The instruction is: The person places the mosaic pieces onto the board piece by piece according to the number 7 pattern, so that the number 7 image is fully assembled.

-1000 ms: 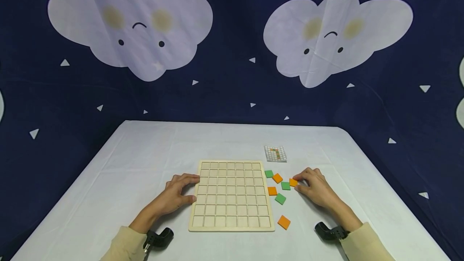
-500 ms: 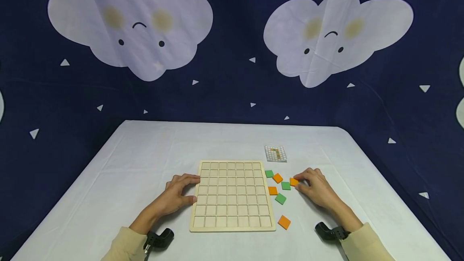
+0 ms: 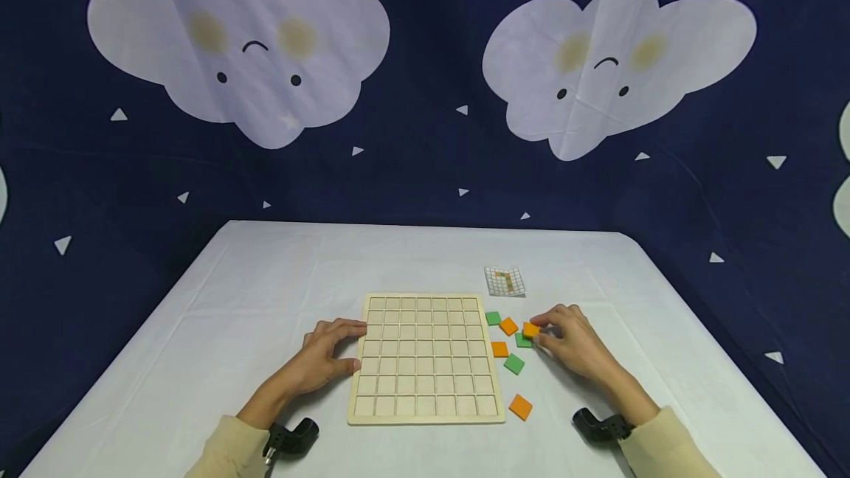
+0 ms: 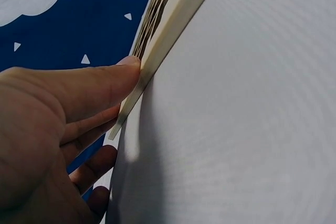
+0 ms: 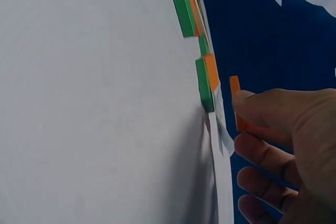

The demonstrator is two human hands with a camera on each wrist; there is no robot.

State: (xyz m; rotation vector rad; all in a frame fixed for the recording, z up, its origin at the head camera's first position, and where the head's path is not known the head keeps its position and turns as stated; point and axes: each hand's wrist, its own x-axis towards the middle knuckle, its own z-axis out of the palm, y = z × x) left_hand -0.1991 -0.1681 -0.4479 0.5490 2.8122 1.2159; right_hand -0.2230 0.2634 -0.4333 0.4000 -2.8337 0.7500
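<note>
Between thumb and fingertips, my right hand (image 3: 572, 338) pinches an orange square tile (image 3: 530, 330). The right wrist view shows that tile (image 5: 235, 98) edge-on, lifted above the tabletop. In the head view it overlaps a green tile (image 3: 523, 341). A pale wooden grid board (image 3: 425, 419) lies flat in the middle, its cells bare. My left hand (image 3: 325, 356) touches the board's left edge with thumb and fingertips spread apart along it. From the left wrist, the thumb (image 4: 100, 85) shows against the board's side (image 4: 170, 30), with the other fingers loosely extended beyond.
Right of the board lie more tiles: a green one (image 3: 493, 319), an orange one (image 3: 508, 326), another orange one (image 3: 499, 350), a green one (image 3: 514, 364) and a nearer orange one (image 3: 521, 407). A small printed grid card (image 3: 505, 282) rests behind them on the white tablecloth (image 3: 299, 264).
My right hand has lifted the orange tile off the table and carried it slightly left, over the green tile. The left hand stays put; the board shifted very slightly right earlier.
</note>
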